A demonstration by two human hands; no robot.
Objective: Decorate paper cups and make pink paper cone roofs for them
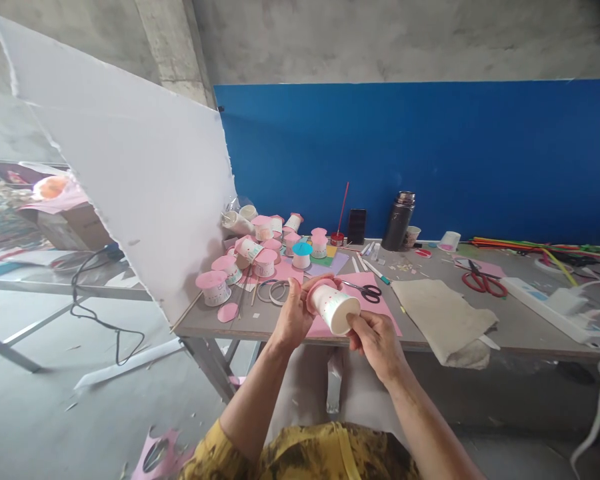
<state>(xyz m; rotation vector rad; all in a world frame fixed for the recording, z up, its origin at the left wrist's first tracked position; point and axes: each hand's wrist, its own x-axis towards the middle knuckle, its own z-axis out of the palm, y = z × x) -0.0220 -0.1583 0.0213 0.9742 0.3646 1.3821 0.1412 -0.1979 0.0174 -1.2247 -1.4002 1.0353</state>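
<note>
Between my hands a white paper cup [330, 307] with a small printed pattern lies tilted, its open rim towards me and to the right. A pink paper disc [314, 291] covers its far end. My left hand [296, 313] is closed around that pink end, thumb up. At the rim, the fingers of my right hand [377, 337] pinch the cup's edge. Just behind, dark-handled scissors [369, 291] lie on a pink paper sheet [380, 310]. To the left stand several cups with pink paper tops [214, 287] and one with a blue top [302, 251].
A grey cloth [437, 317] hangs over the table's front edge. Red-handled scissors [483, 281] and a white power strip [550, 310] lie on the right. A dark thermos [399, 223] and a phone [357, 227] stand against the blue panel [405, 153]. A white board [130, 153] bounds the left.
</note>
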